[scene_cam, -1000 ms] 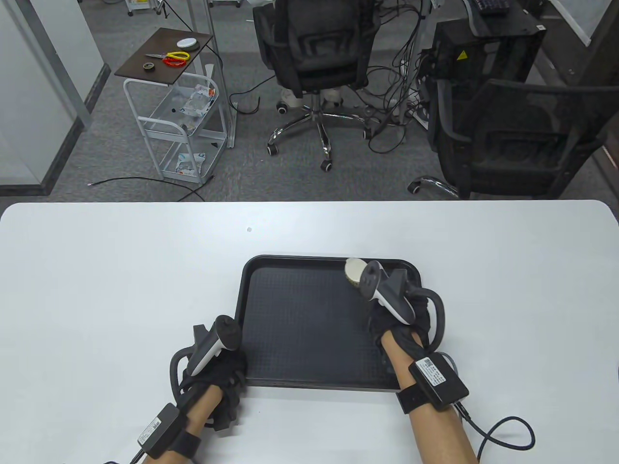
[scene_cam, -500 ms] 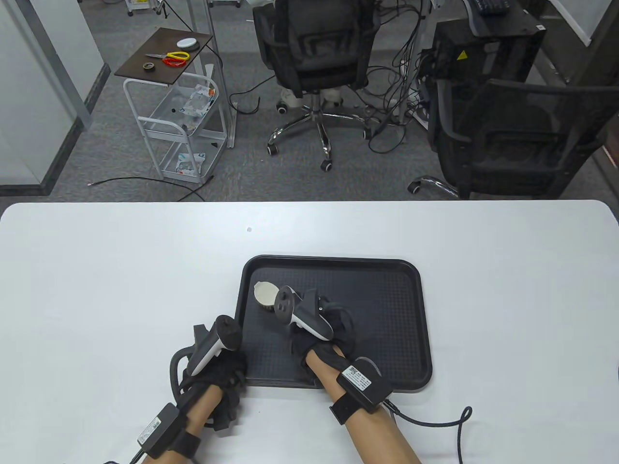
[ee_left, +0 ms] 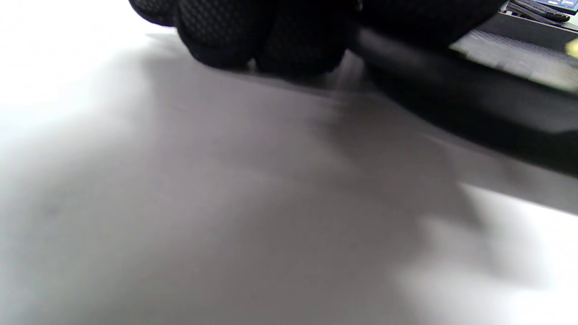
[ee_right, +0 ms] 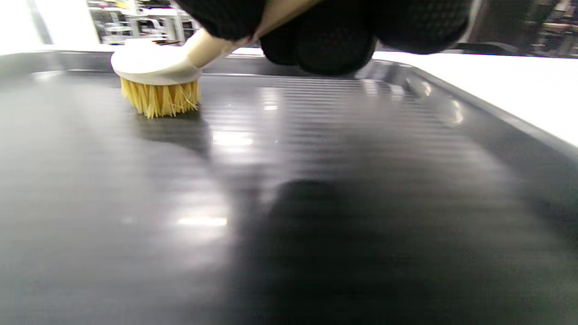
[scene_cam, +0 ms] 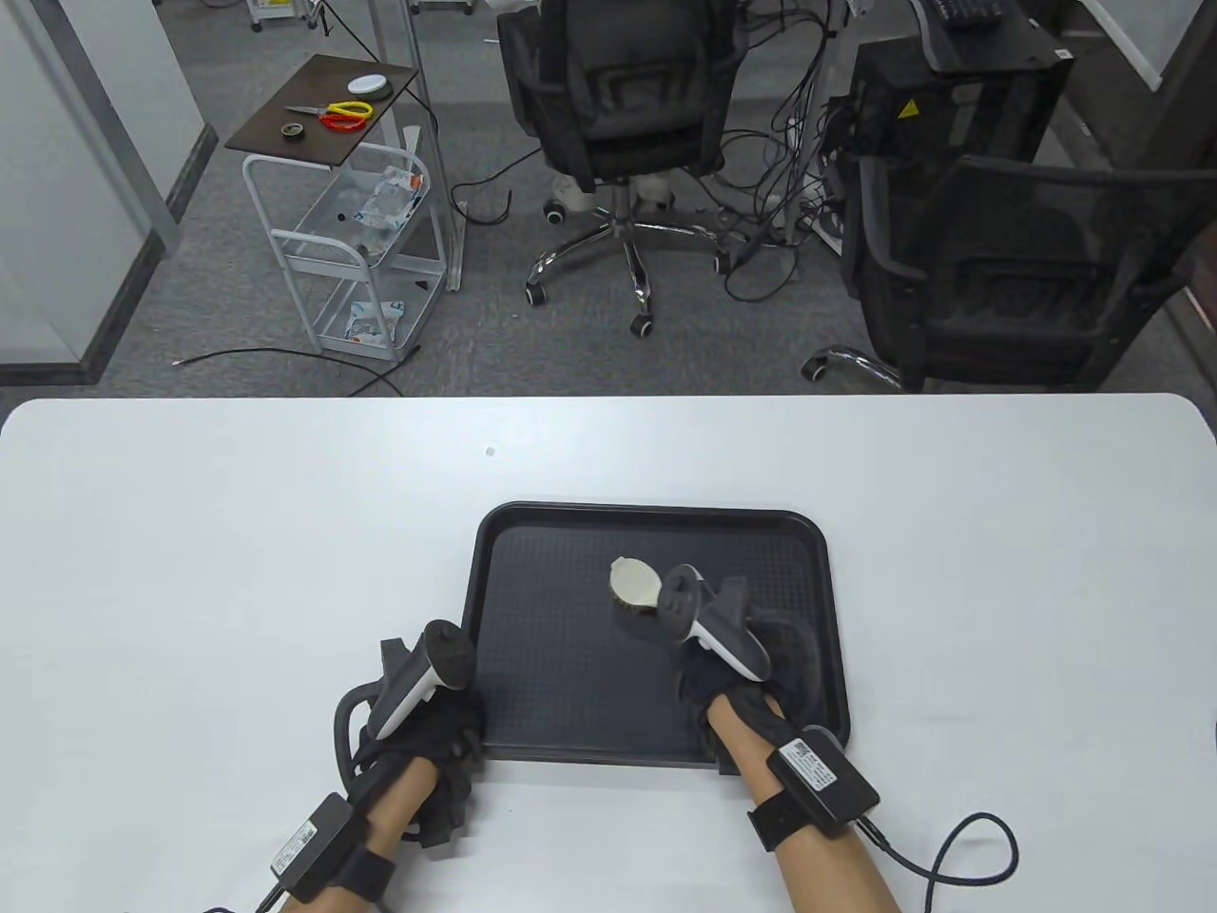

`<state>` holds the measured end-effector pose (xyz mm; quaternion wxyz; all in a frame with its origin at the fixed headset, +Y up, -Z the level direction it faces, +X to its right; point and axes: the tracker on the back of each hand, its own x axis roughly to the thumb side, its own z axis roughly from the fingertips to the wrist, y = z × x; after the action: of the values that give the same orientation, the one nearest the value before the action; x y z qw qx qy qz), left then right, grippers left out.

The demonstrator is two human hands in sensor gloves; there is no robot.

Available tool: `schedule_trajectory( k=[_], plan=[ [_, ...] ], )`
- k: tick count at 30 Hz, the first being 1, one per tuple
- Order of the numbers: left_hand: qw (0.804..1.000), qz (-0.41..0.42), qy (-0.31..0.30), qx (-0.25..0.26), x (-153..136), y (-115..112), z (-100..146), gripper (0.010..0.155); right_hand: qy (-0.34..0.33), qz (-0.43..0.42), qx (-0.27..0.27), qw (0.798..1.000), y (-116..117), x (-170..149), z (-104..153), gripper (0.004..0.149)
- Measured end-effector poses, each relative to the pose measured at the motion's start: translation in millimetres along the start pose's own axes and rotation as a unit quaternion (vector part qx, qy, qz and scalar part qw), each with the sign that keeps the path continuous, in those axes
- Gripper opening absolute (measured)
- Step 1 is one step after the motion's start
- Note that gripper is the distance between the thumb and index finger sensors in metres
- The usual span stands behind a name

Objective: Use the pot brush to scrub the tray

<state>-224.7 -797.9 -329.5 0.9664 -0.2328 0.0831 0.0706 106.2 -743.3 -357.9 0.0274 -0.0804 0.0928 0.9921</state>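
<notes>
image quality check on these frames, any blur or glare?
Left wrist view: soft throughout, gloved left hand and white table smeared. Right wrist view: glare patches on the black plastic tray; yellow-bristled pot brush fairly sharp. Table view: crisp, evenly lit.

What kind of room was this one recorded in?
Most likely an office or lab workspace: black office chairs behind the white table, tangled cables on grey carpet, and a white utility cart.

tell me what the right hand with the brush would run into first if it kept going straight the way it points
Probably the tray's far rim. The right hand points the pot brush up and slightly left across bare tray floor, nothing between. Depth is uncertain.
</notes>
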Motion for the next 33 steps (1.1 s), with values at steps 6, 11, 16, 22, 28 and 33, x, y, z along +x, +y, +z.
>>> schedule_trajectory(
  k=[6, 11, 16, 22, 28, 33],
  plan=[
    [1.000, 0.000, 0.001, 0.000, 0.1, 0.1, 0.1, 0.076, 0.076, 0.019, 0.005, 0.997, -10.3, -68.5, -2.9, 0.053],
    [1.000, 0.001, 0.000, -0.001, 0.1, 0.2, 0.2, 0.076, 0.124, 0.042, 0.005, 0.991, -16.4, -95.4, -3.6, 0.053],
    [1.000, 0.000, 0.001, -0.001, 0.3, 0.3, 0.0, 0.076, 0.108, 0.078, -0.007, 0.991, -28.4, -75.1, 4.7, 0.054],
    [1.000, 0.000, 0.001, -0.001, 0.5, 0.3, 0.2, 0.076, 0.001, 0.025, -0.044, 0.999, -40.8, -7.1, 24.1, 0.054],
    [1.000, 0.000, 0.001, -0.001, 0.5, 0.3, 0.2, 0.076, -0.078, 0.028, -0.045, 0.996, -26.2, 71.7, 33.5, 0.054],
    [1.000, 0.000, 0.001, 0.000, 0.5, 0.2, 0.3, 0.076, -0.107, 0.016, -0.031, 0.994, -7.3, 121.0, 34.9, 0.054]
  ],
)
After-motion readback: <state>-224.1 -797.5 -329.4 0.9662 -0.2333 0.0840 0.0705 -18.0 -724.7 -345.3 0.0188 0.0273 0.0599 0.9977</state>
